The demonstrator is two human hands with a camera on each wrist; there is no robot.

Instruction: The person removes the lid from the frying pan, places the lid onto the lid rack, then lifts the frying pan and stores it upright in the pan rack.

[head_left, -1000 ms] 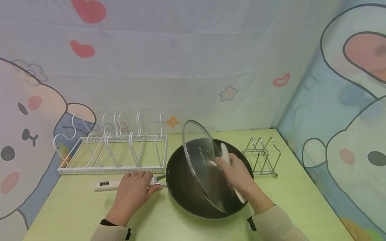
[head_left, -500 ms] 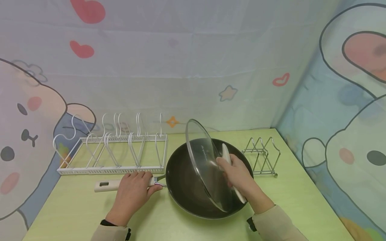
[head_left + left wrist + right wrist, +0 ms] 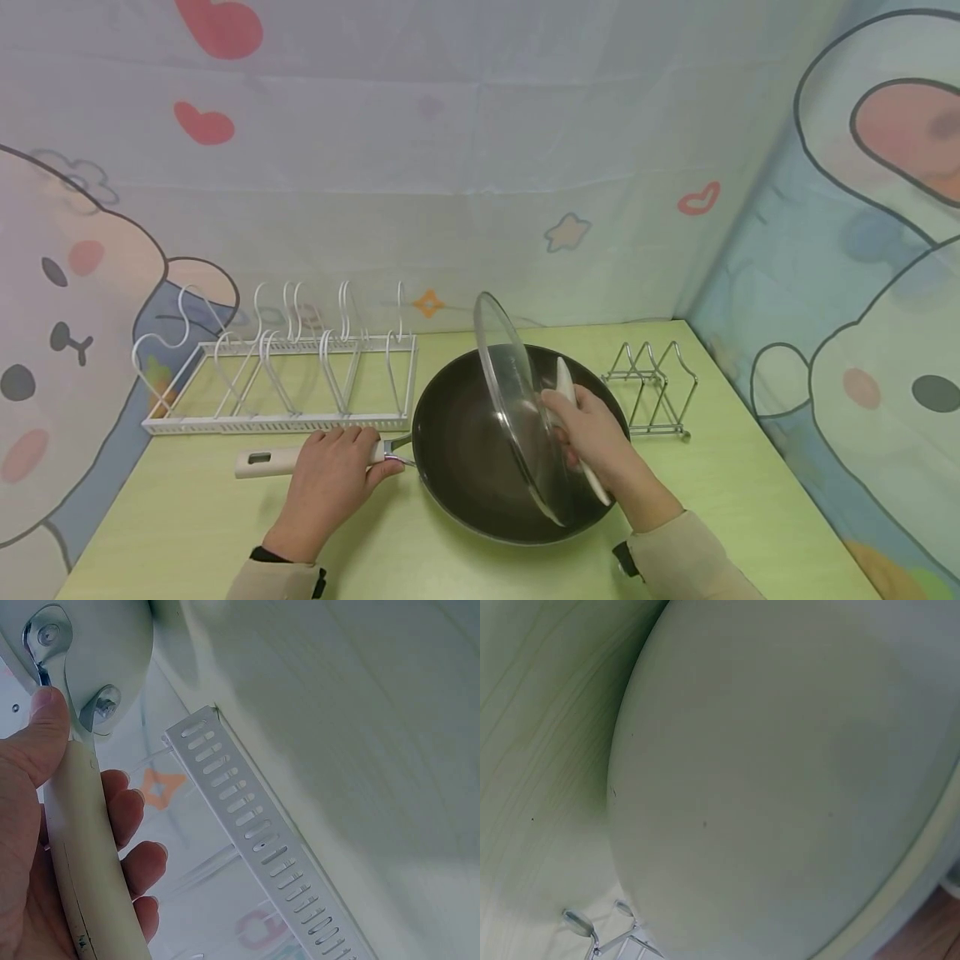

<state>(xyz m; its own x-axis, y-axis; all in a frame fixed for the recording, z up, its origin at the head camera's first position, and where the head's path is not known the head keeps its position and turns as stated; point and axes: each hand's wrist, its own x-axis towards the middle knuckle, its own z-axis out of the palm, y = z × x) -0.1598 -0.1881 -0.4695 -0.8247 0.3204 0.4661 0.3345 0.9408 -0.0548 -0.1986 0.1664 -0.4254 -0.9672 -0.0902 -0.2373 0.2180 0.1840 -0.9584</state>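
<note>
The right hand (image 3: 588, 429) grips the white knob (image 3: 566, 383) of a steeply tilted lid (image 3: 525, 417), its faint lettering (image 3: 516, 365) too slanted to read, over the pan (image 3: 457, 442), a metal rack (image 3: 660, 431) to that hand's right, while the left hand (image 3: 333, 475) is wrapped round the pan's leftward-pointing handle (image 3: 270, 462), a white rack (image 3: 300, 423) just beyond.

Pan handle (image 3: 281, 461) partly hidden, sleeves (image 3: 692, 560) cropped

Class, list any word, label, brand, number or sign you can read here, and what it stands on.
None reads clearly.
Glass lid: lettering, too small and foreshortened to read.
Backdrop: faint letter-like shapes behind the white rack, too blurred to read.
</note>
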